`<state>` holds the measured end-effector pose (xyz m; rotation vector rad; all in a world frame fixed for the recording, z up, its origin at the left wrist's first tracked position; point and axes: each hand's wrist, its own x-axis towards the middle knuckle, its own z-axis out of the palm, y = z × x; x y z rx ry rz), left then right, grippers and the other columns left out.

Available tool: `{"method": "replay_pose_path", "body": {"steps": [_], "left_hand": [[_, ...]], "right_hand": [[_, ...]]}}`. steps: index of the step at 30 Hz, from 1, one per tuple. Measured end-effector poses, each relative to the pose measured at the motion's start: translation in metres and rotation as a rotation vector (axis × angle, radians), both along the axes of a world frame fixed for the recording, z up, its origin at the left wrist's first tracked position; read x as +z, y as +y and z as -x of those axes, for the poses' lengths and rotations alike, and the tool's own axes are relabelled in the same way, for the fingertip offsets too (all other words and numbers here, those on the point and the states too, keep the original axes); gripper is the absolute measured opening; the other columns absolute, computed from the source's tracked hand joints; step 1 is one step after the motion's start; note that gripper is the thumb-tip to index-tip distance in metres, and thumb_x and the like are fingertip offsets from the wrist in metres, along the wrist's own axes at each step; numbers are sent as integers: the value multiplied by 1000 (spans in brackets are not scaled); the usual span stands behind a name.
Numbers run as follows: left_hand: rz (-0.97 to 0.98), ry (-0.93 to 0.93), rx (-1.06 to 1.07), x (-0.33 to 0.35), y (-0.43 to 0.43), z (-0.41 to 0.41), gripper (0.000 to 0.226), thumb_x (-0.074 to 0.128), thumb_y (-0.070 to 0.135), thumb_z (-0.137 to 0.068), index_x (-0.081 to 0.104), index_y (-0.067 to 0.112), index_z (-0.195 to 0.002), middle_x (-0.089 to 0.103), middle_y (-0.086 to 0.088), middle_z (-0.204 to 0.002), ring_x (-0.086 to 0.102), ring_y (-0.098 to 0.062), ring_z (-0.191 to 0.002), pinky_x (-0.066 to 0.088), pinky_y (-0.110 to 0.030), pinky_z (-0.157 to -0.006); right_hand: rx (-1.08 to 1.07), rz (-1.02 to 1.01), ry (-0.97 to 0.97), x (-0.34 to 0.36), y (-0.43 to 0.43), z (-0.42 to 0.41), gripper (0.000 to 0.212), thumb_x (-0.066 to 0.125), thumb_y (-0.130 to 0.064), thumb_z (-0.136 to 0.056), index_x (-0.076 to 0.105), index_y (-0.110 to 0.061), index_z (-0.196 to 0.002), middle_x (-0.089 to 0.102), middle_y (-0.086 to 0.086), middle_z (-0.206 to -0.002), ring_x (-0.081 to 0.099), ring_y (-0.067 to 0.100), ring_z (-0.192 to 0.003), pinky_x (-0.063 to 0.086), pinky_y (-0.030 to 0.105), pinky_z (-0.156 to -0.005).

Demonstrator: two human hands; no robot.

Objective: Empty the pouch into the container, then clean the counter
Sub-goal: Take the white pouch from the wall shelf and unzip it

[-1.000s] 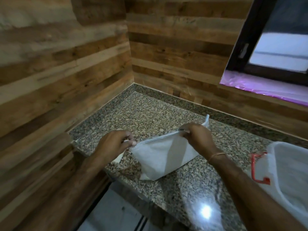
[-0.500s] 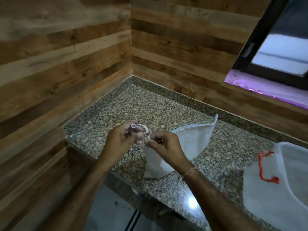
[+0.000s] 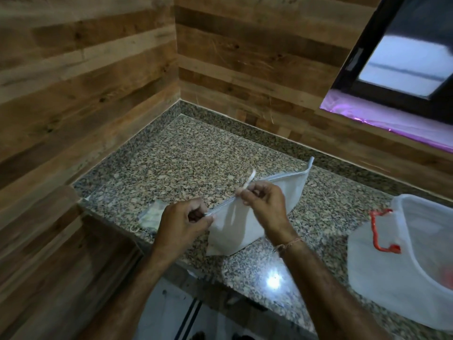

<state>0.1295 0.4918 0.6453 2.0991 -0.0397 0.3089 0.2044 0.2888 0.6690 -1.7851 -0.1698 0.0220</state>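
Pinching pouch [image 3: 235, 227] top edge: left hand [image 3: 182, 223]; right hand [image 3: 266, 207] pinches pull-tab [image 3: 247, 181].

The container [image 3: 382, 261] runs off the right edge, and the reddish thing [image 3: 445, 278] inside is too blurred to name. The right hand [image 3: 267, 204] covers part of the pouch [image 3: 232, 234], whose inside is out of sight; a blurred packet [image 3: 150, 213] lies partly behind the left hand [image 3: 181, 224].

The pouch [image 3: 247, 217] stands on the counter [image 3: 196, 158], container [image 3: 402, 261] to its right.
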Motion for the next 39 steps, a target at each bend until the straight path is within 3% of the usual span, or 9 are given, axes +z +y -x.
{"method": "replay_pose_path", "body": {"steps": [3, 6, 10, 16, 22, 28, 31, 33, 39], "left_hand": [[-21, 58, -98, 5, 5, -3, 26, 79, 25, -84, 60, 17, -69, 56, -5, -64, 52, -16, -58, 43, -33, -56], [-201, 120, -169, 21, -1, -23, 15, 70, 38, -81, 62, 25, -82, 61, 7, -71, 56, -4, -65, 48, -31, -63], [-522, 71, -200, 48, -57, -70, 35, 68, 53, -88, 66, 33, -116, 70, 15, -100, 66, -10, -86, 52, -29, -73], [-837, 65, -152, 51, -124, -112, 29, 59, 49, -98, 72, 23, -100, 75, 1, -96, 70, -22, -93, 49, -31, -76], [-772, 52, -109, 41, -112, -91, 26, 59, 48, -97, 62, 28, -82, 73, 2, -89, 69, -18, -89, 35, -28, -66], [-687, 214, 51, 30, -75, -57, 35, 70, 50, -90, 74, 30, -120, 75, 8, -118, 67, -15, -114, 42, -26, -79], [-418, 300, 88, 21, -45, -29, 28, 73, 59, -84, 76, 33, -93, 75, 8, -91, 70, -11, -85, 41, -28, -64], [-275, 292, 138, 18, -43, -14, 32, 71, 63, -78, 69, 32, -73, 66, 7, -68, 65, -8, -63, 42, -35, -56], [-229, 188, 315, 10, -45, 1, 25, 67, 55, -81, 73, 31, -80, 64, 11, -62, 63, -4, -60, 45, -27, -55]], "right_hand": [[-169, 2, 11, 7, -44, -24, 21, 76, -18, -89, 72, 1, -83, 70, 5, -78, 66, 1, -71, 55, 25, -68], [-234, 66, -15, 7, -71, -41, 24, 78, -25, -87, 74, -3, -78, 72, 19, -81, 71, 25, -79, 60, 44, -75], [-189, 82, -34, 2, -67, -47, 22, 78, -24, -88, 73, -6, -75, 70, 18, -83, 67, 25, -73, 57, 35, -68], [-304, 150, -62, -6, -109, -83, 26, 82, -37, -78, 73, -13, -70, 70, 10, -84, 66, 18, -75, 52, 26, -65], [-555, -152, 65, 3, -169, -131, 18, 75, -15, -89, 66, -9, -74, 65, 6, -69, 58, 15, -61, 50, 29, -59], [-335, -281, 132, -21, -167, -128, 19, 59, -33, -102, 62, -15, -97, 78, 4, -102, 64, 15, -74, 50, 23, -57], [-206, -298, 175, -33, -171, -119, 28, 60, -43, -100, 63, -18, -111, 71, -6, -97, 63, 16, -84, 47, 33, -70], [-147, -270, 177, -43, -174, -116, 18, 61, -39, -100, 63, -21, -100, 63, -6, -86, 58, 15, -79, 43, 32, -69], [-263, -268, 79, -59, -176, -112, 25, 62, -16, -100, 65, -15, -76, 57, -1, -69, 48, 13, -67, 39, 27, -62]]}}
